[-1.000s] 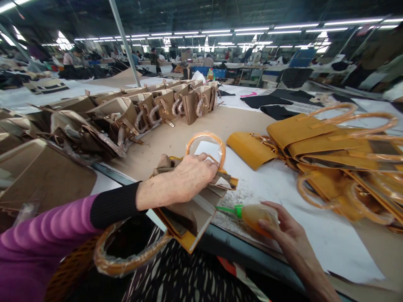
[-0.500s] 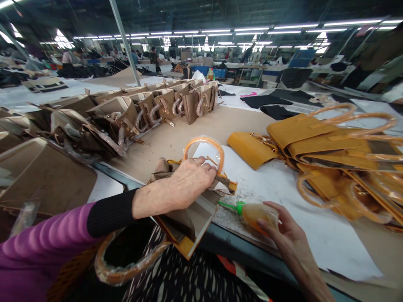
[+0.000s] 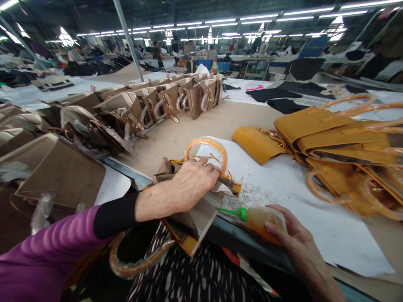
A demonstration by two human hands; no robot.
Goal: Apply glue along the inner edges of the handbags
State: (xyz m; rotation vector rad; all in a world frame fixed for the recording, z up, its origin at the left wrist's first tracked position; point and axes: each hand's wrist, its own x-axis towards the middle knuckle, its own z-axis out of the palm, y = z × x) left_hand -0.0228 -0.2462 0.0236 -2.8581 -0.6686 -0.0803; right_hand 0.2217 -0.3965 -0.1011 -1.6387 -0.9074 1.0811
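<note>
My left hand point(image 3: 189, 184) presses down on a mustard-yellow handbag point(image 3: 195, 214) that lies open over the table's near edge, fingers curled on its folded brown lining beside a round plastic-wrapped handle point(image 3: 206, 147). The bag's second handle point(image 3: 135, 266) hangs below the edge over my lap. My right hand point(image 3: 289, 239) grips an amber glue bottle point(image 3: 261, 218). The bottle's green nozzle point(image 3: 231, 212) points left at the bag's edge and lies close to it.
A pile of yellow bags point(image 3: 340, 147) with ring handles lies at the right on white paper point(image 3: 283, 188). A row of tan bags point(image 3: 163, 100) runs along the left, with flat brown pieces point(image 3: 59, 172) nearer. People work at distant tables.
The view has shifted slightly; my left hand stays on the bag, and my right hand with the bottle has drawn a little lower, toward the table's near edge.
</note>
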